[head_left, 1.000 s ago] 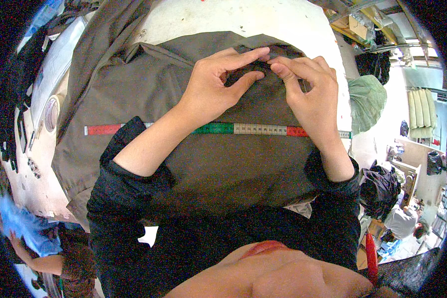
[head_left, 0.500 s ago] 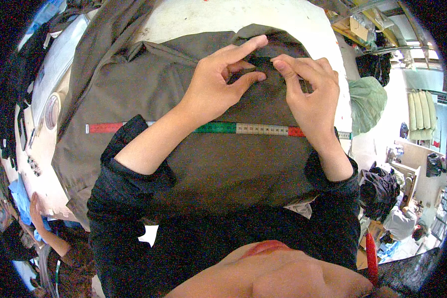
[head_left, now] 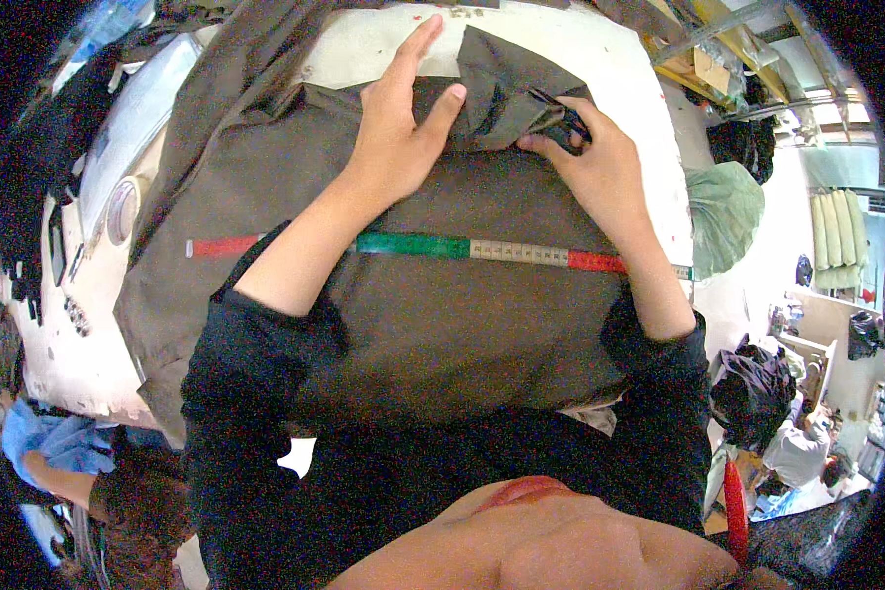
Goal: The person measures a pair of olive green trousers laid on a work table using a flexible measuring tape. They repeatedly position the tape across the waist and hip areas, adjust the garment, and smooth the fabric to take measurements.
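Note:
A wide piece of dark brown fabric (head_left: 462, 320) is spread in front of me, with a colour-banded measuring tape (head_left: 413, 246) lying across it from left to right. At the far side, a flap of the fabric (head_left: 492, 93) is lifted and folded. My right hand (head_left: 605, 162) pinches the bunched, dark edge of this flap between thumb and fingers; some of those fingers are hidden by the cloth. Left of the flap, my left hand (head_left: 393, 138) rests on the fabric, fingers stretched forward and thumb apart, holding nothing.
Under the fabric is a white table (head_left: 624, 84). A tape roll (head_left: 123, 209) sits on its left part. Beyond the right edge hangs a pale green bag (head_left: 726, 221). Another person's arm (head_left: 64, 482) shows at lower left, and a person in grey (head_left: 795, 447) is at far right.
My left hand has moved left and away from the right hand, its fingers straightening. The right hand has closed on the fabric edge, and the flap now stands up between the hands.

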Demonstrator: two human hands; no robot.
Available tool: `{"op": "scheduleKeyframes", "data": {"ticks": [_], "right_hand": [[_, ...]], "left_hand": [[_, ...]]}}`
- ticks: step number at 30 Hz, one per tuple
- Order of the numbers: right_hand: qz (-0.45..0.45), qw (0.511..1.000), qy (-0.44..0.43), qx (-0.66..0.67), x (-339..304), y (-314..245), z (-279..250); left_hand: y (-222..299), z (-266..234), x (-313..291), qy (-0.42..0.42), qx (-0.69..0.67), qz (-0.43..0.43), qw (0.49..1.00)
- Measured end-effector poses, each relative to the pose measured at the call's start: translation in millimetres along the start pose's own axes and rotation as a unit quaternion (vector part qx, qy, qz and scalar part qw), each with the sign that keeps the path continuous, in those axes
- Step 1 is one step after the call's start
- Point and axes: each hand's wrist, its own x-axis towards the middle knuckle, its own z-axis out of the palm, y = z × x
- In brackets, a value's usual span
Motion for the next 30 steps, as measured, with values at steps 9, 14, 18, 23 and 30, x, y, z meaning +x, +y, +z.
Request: {"op": "scheduleKeyframes", "data": {"ticks": [9,14,18,23,30], "right_hand": [[-0.077,0.923,0.062,0.373,-7.6,-42.4,-59.6],[-0.084,0.911,-0.073,0.398,-47.6,-116.7,-27.7],[-0.159,0.931,-0.095,0.316,-59.6,-102.3,-27.1],[-0.054,0.976,-0.106,0.180,-87.1,-22.4,-40.3],[0.049,0.987,-0.014,0.150,-110.3,39.8,-69.3]], "left_hand": [[104.1,-26.3,11.0,-0.125,-0.040,-0.037,0.991],[149.7,-60.3,-37.6,-0.186,-0.085,-0.190,0.960],[137.8,-156.0,-87.9,-0.044,0.294,-0.195,0.935],[76.8,-311.1,-136.9,0.049,0.552,-0.462,0.692],[40.6,-359.0,-157.1,0.071,0.634,-0.484,0.599]]}}
